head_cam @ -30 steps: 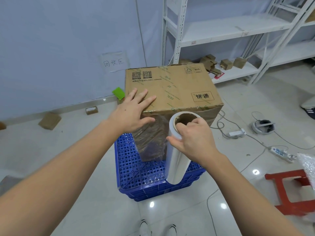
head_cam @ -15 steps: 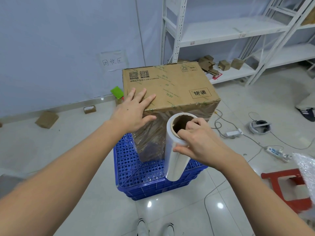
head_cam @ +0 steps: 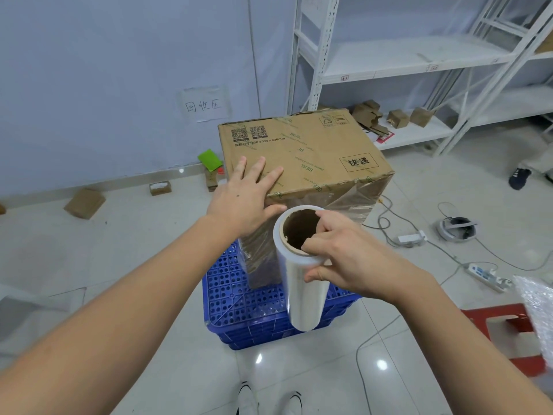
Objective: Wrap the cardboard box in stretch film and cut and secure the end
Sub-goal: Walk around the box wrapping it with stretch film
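Cardboard box (head_cam: 302, 154) on blue crate (head_cam: 239, 298), left hand (head_cam: 245, 199) spread flat on its top, right hand (head_cam: 344, 256) gripping stretch film roll (head_cam: 302, 292) beside it

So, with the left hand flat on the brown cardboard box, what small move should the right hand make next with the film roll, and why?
Probably carry the clear stretch film roll on around the brown cardboard box: film covers its sides, the left hand steadies it, and the right hand grips the roll.
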`<state>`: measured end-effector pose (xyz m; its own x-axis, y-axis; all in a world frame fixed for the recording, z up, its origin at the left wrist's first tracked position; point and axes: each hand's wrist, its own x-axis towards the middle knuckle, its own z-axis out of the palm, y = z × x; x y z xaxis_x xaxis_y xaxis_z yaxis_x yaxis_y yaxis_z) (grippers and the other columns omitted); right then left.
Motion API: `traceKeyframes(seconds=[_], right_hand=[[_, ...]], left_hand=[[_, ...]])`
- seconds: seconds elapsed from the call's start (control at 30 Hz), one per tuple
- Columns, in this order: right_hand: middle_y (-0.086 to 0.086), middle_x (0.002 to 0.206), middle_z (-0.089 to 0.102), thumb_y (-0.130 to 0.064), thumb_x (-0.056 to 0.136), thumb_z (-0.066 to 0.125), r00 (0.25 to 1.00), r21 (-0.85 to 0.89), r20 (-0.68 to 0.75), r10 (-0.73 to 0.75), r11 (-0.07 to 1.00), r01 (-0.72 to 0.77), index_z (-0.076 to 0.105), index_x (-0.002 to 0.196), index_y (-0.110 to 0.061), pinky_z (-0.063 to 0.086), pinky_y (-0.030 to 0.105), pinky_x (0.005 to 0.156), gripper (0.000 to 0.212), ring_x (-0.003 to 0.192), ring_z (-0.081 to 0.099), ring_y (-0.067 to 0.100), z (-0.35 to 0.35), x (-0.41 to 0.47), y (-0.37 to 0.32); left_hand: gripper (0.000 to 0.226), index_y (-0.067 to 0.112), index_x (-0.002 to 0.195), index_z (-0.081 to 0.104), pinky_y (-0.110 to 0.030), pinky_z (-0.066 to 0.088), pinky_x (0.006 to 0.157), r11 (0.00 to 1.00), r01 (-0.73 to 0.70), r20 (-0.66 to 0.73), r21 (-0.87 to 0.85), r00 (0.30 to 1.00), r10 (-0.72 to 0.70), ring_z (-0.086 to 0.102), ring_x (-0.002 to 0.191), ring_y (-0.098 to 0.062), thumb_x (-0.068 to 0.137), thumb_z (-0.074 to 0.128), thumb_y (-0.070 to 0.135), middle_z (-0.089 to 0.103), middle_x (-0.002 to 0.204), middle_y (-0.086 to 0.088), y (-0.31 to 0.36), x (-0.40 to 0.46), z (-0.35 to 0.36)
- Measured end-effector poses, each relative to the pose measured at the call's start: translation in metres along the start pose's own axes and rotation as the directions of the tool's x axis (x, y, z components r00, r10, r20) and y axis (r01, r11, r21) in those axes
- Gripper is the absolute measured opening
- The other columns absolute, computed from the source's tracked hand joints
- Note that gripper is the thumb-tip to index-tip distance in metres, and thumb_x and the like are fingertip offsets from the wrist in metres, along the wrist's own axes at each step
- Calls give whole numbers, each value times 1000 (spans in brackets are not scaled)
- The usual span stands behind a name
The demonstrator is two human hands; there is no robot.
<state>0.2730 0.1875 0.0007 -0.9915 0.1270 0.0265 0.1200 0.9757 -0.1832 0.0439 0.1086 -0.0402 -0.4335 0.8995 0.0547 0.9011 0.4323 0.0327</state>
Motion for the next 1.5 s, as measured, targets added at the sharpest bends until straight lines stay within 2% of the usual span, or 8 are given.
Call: traceKeyframes(seconds=[0.23,0.43,0.57,0.8,0.9,1.03,1.23,1.5], right_hand=[[-8,77,55,-39,83,74,995,66,14,-103,993,102,62,82,-19,13,36,123,24,107,47,12,16,8,6],[-7,101,66,-28,85,75,998,21,26,-55,998,54,64,94,-19,-9,28,120,16,133,41,14,11,14,6],[-4,102,64,-19,90,64,997,-94,62,43,995,-37,57,114,-23,-12,29,121,25,110,54,15,2,14,2],[-5,80,58,-66,91,49,949,-213,21,314,929,-302,44,95,-22,28,31,112,45,103,59,22,0,21,-30],[-6,71,56,-76,89,35,914,-218,-57,402,888,-404,43,86,-21,37,35,108,56,79,61,20,14,31,-41],[-6,59,53,-81,88,23,816,-216,-189,546,788,-577,45,80,-21,43,34,86,65,58,54,17,30,48,-52],[-2,65,54,-90,78,32,647,-246,-177,742,603,-759,50,88,-16,37,33,68,77,61,53,20,33,84,-60],[-2,66,52,-66,87,56,651,-209,-200,732,617,-759,40,68,-21,23,28,56,51,70,52,22,33,84,-63]], left_hand=[[83,45,161,3,-58,43,108,1000,-4,-4,13,1000,4,1,158,-31,92,31,82,4,172,5,-1,-2,0],[82,47,160,2,-58,43,108,1000,1,8,5,1000,-1,0,158,-29,92,33,79,3,172,7,-3,-2,0],[81,47,160,1,-58,42,109,1000,-9,17,2,1000,9,-1,158,-29,95,40,74,2,172,7,-6,-2,-2],[95,48,159,2,-66,39,109,999,-31,39,-15,999,31,2,158,-28,83,43,87,4,172,8,-9,-3,-3],[93,42,160,13,-77,11,114,989,-57,-74,135,995,67,18,153,-30,83,37,88,20,168,1,-5,-1,2],[101,25,160,24,-66,9,122,978,-200,-94,66,974,206,24,149,-27,81,47,83,30,162,-5,-9,7,2],[115,32,160,28,-45,21,125,693,-713,55,-111,691,720,23,152,-26,68,49,96,24,167,-4,-78,49,-26],[118,40,163,3,-39,-2,124,558,-829,113,-21,553,826,2,159,-26,72,59,88,1,173,-1,-101,70,-14]])
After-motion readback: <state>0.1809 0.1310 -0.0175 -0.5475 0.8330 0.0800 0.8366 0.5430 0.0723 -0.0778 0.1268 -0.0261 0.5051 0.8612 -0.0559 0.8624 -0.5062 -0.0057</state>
